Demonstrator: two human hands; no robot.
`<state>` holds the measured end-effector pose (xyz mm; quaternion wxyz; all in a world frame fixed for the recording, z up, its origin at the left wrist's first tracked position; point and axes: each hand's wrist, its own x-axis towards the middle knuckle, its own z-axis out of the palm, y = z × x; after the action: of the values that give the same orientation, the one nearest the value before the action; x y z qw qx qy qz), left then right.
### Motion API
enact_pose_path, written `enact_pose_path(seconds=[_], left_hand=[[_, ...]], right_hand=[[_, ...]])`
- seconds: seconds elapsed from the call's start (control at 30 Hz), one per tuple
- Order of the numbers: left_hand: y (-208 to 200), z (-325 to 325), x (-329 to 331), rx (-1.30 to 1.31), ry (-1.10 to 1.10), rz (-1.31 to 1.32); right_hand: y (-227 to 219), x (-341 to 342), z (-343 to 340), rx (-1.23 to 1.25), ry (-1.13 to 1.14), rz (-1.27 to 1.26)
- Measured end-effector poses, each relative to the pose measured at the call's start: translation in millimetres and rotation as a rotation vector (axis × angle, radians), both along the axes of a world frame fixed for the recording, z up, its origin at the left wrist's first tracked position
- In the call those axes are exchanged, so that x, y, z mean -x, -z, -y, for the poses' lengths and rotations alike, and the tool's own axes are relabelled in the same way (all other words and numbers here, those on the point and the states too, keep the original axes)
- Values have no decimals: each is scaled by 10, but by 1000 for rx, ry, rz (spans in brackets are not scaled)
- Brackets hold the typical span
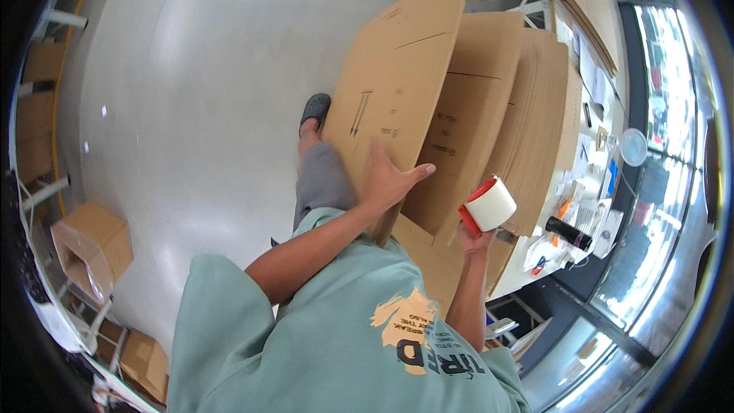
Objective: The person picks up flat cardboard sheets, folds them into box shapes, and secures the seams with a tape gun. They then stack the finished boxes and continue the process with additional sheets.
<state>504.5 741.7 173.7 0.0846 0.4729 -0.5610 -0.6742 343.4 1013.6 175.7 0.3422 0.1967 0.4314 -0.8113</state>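
Note:
A flattened cardboard box (397,80) stands upright on edge, leaning left against my leg, with printed marks on its face. My left hand (390,180) holds this box near its closest end: the fingers lie along the outer face and the thumb reaches over the upper edge. In my right hand (475,239) is a tape dispenser (490,205), red with a wide white roll, raised beside the cardboard. Behind the leaning box stand another folded box (478,76) and a thick stack of flat cardboard (535,122). The fingertips of my right hand are partly hidden by the dispenser.
A white worktable (508,279) runs along the right, bearing papers, a black cylinder (568,233) and small tools. Windows lie beyond it. Grey floor (206,107) stretches left, with an open cardboard box (103,248) and racks at the far left.

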Motion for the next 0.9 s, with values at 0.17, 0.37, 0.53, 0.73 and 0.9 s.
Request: enact_pose_path(seconds=[0.17, 0.37, 0.53, 0.73, 0.9], left_hand=[[-297, 565, 246, 453, -41, -175], [-935, 1074, 1754, 891, 409, -765], [-476, 220, 3078, 1153, 1499, -461], [359, -310, 3641, 1615, 1820, -331], [526, -213, 3842, 1649, 1804, -498]], right_hand=[[-35, -536, 507, 358, -145, 25], [21, -1104, 1067, 413, -268, 4], [93, -1479, 1187, 460, -178, 161], [259, -1888, 1274, 334, 36, 176], [119, -1968, 1273, 203, 214, 235]])
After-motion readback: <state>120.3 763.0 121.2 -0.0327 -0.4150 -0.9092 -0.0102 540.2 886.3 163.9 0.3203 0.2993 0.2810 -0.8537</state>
